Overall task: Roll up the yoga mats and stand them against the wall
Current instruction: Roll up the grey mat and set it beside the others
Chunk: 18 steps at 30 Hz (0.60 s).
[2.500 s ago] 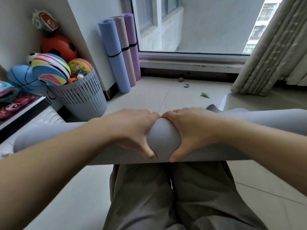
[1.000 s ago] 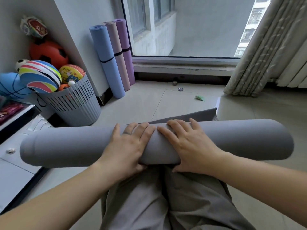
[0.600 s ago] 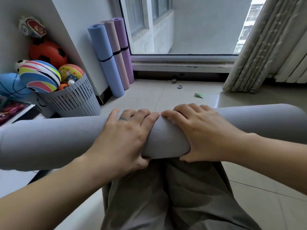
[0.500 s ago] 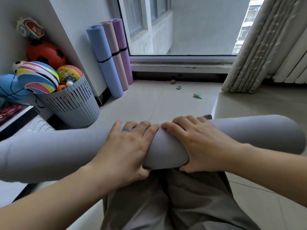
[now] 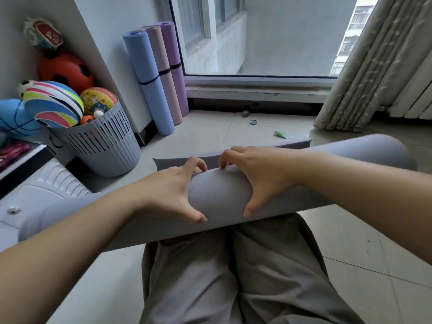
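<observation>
- Step in hand: rolling. The grey mat (image 5: 219, 197) lies across the middle of the frame as a thick roll over the person's lap, with a short flat tail (image 5: 233, 155) left unrolled on its far side.
- Left hand (image 5: 170, 192): clasped over the roll left of centre, thumb on the near side, fingers curled over the top toward the tail.
- Right hand (image 5: 259, 174): clasped on the roll just right of the left hand, thumb down the near face, fingertips hooked at the top edge.
- Next move, as judged: turn the roll forward over the remaining tail, keeping both ends even, then hold the loose edge shut so the roll does not spring open when lifted upright.
- Done so far: three mats stand against the wall in the upper left, blue (image 5: 149, 83), pink (image 5: 163, 73), purple (image 5: 174, 66), each with a dark band.
- Surface: pale tiled floor (image 5: 205, 136), glossy; small bits lie near the window sill, a ring (image 5: 253, 122) and a green scrap (image 5: 280, 134).
- Room: window at upper centre, curtain (image 5: 364, 73) at upper right, slatted basket (image 5: 105, 141) of balls at left.
</observation>
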Tool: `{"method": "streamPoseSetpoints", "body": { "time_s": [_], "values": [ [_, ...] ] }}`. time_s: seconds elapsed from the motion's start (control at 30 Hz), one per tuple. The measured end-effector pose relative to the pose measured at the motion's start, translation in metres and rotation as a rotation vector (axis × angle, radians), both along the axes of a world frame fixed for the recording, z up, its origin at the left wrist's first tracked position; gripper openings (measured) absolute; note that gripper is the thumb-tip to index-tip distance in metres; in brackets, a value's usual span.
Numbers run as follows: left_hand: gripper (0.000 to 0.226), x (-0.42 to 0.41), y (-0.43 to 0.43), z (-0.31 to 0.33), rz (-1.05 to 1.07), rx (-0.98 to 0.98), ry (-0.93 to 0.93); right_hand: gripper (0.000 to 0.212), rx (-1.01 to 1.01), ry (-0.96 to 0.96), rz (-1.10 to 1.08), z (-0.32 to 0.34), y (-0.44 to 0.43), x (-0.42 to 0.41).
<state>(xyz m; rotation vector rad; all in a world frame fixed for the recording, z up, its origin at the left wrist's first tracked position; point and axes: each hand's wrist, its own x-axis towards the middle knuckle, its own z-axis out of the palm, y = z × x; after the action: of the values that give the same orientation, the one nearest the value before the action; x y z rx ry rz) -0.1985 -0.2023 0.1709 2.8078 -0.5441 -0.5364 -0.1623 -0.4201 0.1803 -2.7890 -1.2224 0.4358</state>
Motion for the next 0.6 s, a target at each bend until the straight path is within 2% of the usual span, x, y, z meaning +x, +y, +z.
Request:
{"method": "streamPoseSetpoints", "body": {
  "time_s": [0.17,0.3,0.4,0.5,0.6],
  "values": [
    [0.083,-0.004,0.026,-0.004,0.059,-0.115,0.067,0.09,-0.046,-0.082,0.057,0.015,0.02,-0.002],
    [0.083,-0.004,0.033,-0.002,0.028,-0.109,0.1,0.09,-0.047,-0.146,0.041,0.008,0.026,-0.02],
    [0.08,-0.001,0.028,-0.001,-0.018,-0.039,0.099,0.088,-0.03,-0.12,-0.004,-0.004,0.023,-0.029],
    [0.082,0.002,0.019,0.004,-0.045,0.052,0.074,0.085,0.04,-0.001,-0.097,-0.011,0.013,-0.029],
    [0.086,-0.001,0.012,0.009,-0.083,0.223,-0.118,0.085,0.095,0.037,-0.151,-0.011,0.008,-0.023]
  ]
}}
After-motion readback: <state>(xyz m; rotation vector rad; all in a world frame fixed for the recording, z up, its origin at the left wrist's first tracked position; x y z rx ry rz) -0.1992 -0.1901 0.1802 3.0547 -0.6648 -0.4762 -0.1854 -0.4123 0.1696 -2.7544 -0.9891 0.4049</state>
